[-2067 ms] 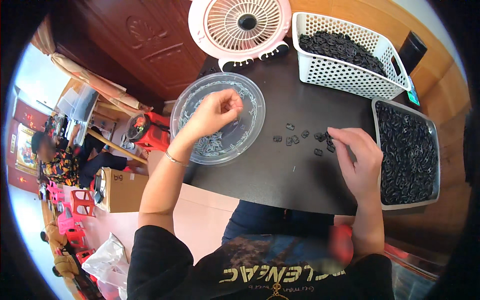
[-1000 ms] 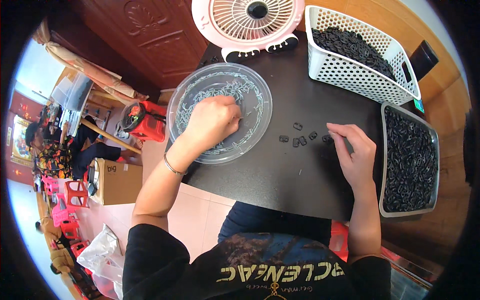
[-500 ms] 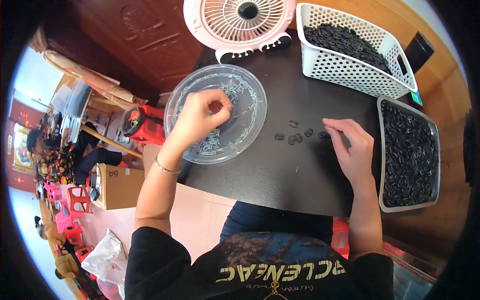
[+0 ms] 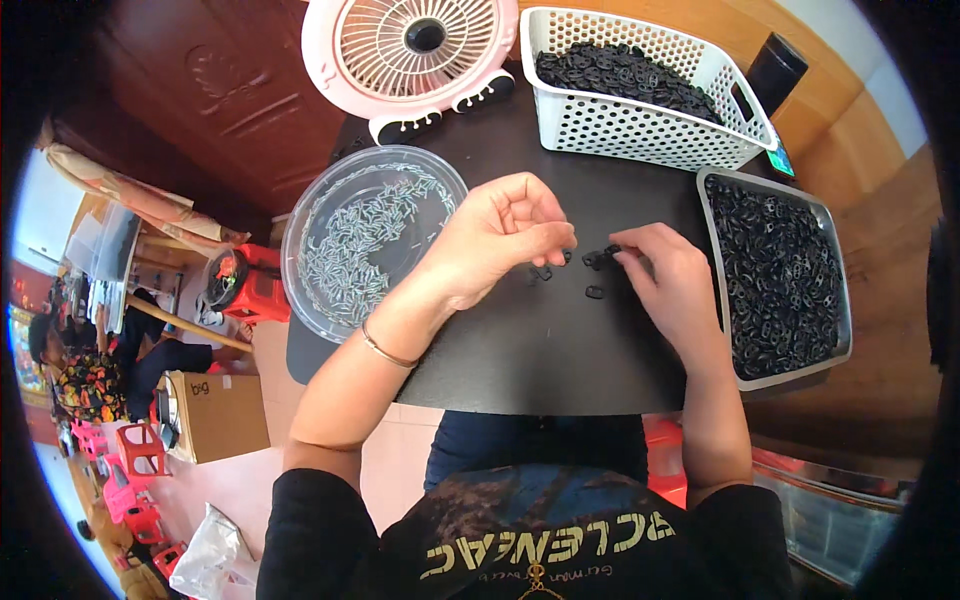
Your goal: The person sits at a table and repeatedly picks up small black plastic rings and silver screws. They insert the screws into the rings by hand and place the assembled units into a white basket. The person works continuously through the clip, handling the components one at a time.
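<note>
Several small black slotted pieces [image 4: 594, 292] lie on the dark tabletop [image 4: 520, 370], between the two hands. We see the right hand [image 4: 675, 290] pinching one of them between thumb and forefinger, with others just beside its fingertips. Left hand [image 4: 500, 240]: curled, thumb and forefinger tips brought close together above the tabletop, near more of the pieces; we cannot tell whether it grips anything. A metal bangle [image 4: 384, 350] rings that wrist.

To the left of that hand we note a round clear tub [image 4: 408, 250], short silvery pins [image 4: 340, 270] strewn over its base. Right of the right hand: a shallow rectangular tray [image 4: 795, 373] filled with the same kind of black piece. Further back, a white perforated basket [image 4: 640, 137] holds another heap. Beside it, at the table's far edge, we record a pink fan [image 4: 424, 36].
</note>
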Tool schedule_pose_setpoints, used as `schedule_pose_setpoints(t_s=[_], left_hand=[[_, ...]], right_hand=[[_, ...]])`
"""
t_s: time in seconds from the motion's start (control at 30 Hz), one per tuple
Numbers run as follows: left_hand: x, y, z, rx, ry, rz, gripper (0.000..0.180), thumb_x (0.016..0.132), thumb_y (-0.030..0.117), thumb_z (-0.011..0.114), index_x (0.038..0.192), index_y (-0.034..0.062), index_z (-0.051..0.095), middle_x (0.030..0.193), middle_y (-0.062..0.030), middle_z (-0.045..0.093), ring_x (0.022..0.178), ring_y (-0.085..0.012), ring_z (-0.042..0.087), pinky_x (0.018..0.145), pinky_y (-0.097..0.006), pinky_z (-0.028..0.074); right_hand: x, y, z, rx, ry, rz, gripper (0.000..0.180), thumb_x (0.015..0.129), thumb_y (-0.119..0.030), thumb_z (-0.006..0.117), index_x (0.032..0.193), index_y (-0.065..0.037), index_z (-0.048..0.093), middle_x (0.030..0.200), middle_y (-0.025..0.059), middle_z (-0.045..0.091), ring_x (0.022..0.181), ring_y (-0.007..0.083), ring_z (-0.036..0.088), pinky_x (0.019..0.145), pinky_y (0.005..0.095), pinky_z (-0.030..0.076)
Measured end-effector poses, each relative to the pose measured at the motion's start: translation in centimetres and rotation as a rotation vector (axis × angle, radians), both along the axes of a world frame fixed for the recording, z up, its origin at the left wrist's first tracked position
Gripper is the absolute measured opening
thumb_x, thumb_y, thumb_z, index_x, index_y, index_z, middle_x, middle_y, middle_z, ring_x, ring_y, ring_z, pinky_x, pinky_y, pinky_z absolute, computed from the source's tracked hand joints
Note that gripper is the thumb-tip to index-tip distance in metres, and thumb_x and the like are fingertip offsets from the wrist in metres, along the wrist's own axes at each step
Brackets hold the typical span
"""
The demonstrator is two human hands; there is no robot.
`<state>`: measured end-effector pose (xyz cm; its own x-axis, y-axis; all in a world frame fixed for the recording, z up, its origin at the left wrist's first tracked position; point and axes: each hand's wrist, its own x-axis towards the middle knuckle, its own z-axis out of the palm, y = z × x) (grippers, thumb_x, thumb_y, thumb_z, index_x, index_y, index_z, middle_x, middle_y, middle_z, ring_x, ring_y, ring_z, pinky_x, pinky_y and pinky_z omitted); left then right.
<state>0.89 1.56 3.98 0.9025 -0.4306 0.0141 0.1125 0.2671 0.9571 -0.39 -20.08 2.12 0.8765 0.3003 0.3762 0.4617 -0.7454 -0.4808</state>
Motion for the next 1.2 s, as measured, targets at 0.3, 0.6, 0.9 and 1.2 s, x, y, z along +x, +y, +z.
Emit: schedule_pose_setpoints(t_s=[0.3, 0.6, 0.9, 1.2], left_hand=[[-0.4, -0.5, -2.5, -0.23, 0.281, 0.017, 0.019, 0.084, 0.007, 0.057, 0.101, -0.002, 0.058, 0.083, -0.0051, 0.061, 0.073, -0.0076, 0.058, 0.067, -0.017, 0.05], [-0.2, 0.2, -2.5, -0.266, 0.243, 0.067, 0.021, 0.086, 0.01, 0.056, 0.103, -0.0024, 0.056, 0.078, -0.0014, 0.058, 0.069, -0.0067, 0.056, 0.065, -0.017, 0.048], [0.0, 0.2, -2.4, -0.259, 0.204, 0.17, 0.015, 0.082, 0.003, 0.059, 0.097, 0.0016, 0.059, 0.086, -0.0029, 0.06, 0.076, -0.0088, 0.057, 0.072, -0.02, 0.049], [-0.4, -1.0, -3.2, -0.203, 0.136, 0.142, 0.015, 0.08, -0.002, 0.059, 0.094, 0.003, 0.056, 0.085, -0.0031, 0.06, 0.079, -0.0097, 0.058, 0.075, -0.023, 0.049]], right_hand=[[0.9, 1.6, -0.2, -0.334, 0.013, 0.074, 0.014, 0.07, -0.009, 0.063, 0.084, -0.01, 0.062, 0.082, 0.0043, 0.059, 0.083, 0.021, 0.056, 0.071, 0.0337, 0.048], [2.1, 1.2, -0.5, 0.52, -0.141, -0.023, 0.013, 0.075, 0.005, 0.06, 0.085, -0.002, 0.063, 0.079, 0.0085, 0.055, 0.069, 0.0152, 0.058, 0.062, 0.0247, 0.048], [1.2, 1.0, -1.1, 0.739, 0.185, 0.045, 0.017, 0.077, 0.005, 0.059, 0.092, -0.001, 0.064, 0.088, 0.0076, 0.061, 0.077, 0.0101, 0.059, 0.067, 0.0226, 0.049], [0.6, 2.0, -1.0, 0.89, 0.305, 0.183, 0.023, 0.077, 0.007, 0.058, 0.098, -0.001, 0.061, 0.083, 0.0071, 0.062, 0.079, 0.0126, 0.062, 0.069, 0.0215, 0.05]])
